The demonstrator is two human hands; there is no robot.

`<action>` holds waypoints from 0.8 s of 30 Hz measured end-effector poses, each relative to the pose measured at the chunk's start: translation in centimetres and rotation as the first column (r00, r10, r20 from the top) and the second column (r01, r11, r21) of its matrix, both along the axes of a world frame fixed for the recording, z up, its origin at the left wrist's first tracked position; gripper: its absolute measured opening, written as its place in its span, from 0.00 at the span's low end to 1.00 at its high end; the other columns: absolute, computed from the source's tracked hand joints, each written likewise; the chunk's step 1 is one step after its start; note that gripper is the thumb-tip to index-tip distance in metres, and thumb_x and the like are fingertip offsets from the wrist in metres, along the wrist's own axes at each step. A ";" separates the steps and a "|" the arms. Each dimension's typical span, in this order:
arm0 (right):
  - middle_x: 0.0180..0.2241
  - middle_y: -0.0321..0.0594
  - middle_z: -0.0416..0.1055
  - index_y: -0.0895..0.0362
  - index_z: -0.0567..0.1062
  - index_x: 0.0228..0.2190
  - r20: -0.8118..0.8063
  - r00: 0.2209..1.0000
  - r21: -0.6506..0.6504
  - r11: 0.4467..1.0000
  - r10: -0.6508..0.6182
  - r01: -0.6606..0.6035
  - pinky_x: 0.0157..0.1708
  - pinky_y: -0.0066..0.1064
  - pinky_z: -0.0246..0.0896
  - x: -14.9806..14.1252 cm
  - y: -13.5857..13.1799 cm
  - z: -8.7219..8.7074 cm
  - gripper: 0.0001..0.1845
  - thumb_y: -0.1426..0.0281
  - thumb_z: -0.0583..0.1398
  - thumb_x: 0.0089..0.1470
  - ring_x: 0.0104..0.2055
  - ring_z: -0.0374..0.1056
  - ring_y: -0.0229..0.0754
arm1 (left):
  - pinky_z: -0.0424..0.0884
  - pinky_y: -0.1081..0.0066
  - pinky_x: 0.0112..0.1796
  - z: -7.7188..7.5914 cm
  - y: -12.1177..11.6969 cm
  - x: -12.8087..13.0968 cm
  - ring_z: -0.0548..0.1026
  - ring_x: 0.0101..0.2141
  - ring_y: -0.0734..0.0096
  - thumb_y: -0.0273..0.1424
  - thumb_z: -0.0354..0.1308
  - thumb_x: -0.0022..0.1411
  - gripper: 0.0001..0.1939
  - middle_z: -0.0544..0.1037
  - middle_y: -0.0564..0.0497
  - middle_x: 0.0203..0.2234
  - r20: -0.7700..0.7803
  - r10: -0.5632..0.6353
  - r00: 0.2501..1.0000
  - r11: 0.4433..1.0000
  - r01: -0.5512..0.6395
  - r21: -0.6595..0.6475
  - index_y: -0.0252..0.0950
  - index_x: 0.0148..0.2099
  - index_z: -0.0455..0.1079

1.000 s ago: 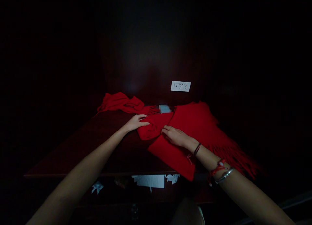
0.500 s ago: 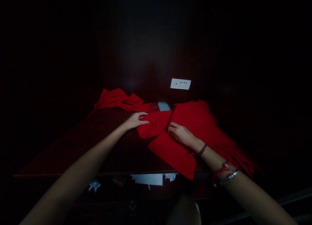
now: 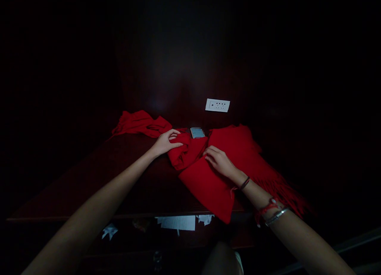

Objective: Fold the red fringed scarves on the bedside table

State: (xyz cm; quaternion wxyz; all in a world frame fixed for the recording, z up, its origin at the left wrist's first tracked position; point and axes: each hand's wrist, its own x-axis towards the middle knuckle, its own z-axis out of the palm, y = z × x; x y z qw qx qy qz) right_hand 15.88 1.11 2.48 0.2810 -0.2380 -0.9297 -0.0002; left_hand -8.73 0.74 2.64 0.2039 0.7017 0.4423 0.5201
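Observation:
A red fringed scarf [image 3: 235, 144] lies across the dark table, with a rolled part at its left end and a flap hanging past the front edge. My left hand [image 3: 168, 142] grips that rolled end, thumb in front and fingers behind. On the scarf's middle, at a fold, rests my right hand [image 3: 218, 159]; its fingers are curled and close together, and I cannot make out whether cloth is pinched in them. Another bunched piece of red cloth [image 3: 141, 123] lies at the back left, beyond my left hand.
Against the back, behind the scarf, sits a small pale blue, partly pixelated object [image 3: 197, 133]. A white socket plate [image 3: 217, 105] is on the dark wall. Under the tabletop [image 3: 98, 187], a shelf holds white papers [image 3: 178, 222] and a crumpled pale scrap [image 3: 109, 231].
My left hand has lifted and turned the scarf's rolled end slightly, so the roll stands higher. My right hand has shifted a little right and away from the roll along the scarf.

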 end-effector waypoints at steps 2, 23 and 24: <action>0.33 0.41 0.62 0.58 0.66 0.30 -0.089 0.995 -0.015 0.999 -0.040 0.039 0.39 0.28 0.55 -0.2 0.1 0.8 0.07 0.74 0.48 0.52 0.37 0.59 0.37 | 0.64 0.67 0.40 0.8 0.4 1.4 0.69 0.35 0.71 0.31 0.62 0.39 0.19 0.70 0.50 0.32 -0.027 -0.071 0.997 0.997 0.071 -0.013 0.33 0.35 0.61; 0.30 0.40 0.63 0.62 0.70 0.26 0.086 0.987 -0.109 0.984 -0.135 0.144 0.36 0.26 0.53 -3.1 4.5 3.8 0.02 0.76 0.57 0.44 0.33 0.59 0.34 | 0.64 0.68 0.38 1.7 -1.1 2.4 0.67 0.41 0.64 0.44 0.48 0.52 0.24 0.70 0.44 0.38 0.038 -0.057 0.998 0.859 0.068 -0.507 0.33 0.46 0.60; 0.29 0.40 0.64 0.62 0.70 0.26 0.106 0.986 -0.111 0.983 -0.132 0.143 0.36 0.26 0.53 -3.6 4.7 4.0 0.03 0.76 0.57 0.44 0.33 0.59 0.34 | 0.65 0.68 0.37 1.5 -1.5 3.0 0.68 0.39 0.64 0.45 0.49 0.51 0.27 0.70 0.44 0.38 0.065 -0.099 0.993 0.829 0.118 -0.547 0.34 0.49 0.57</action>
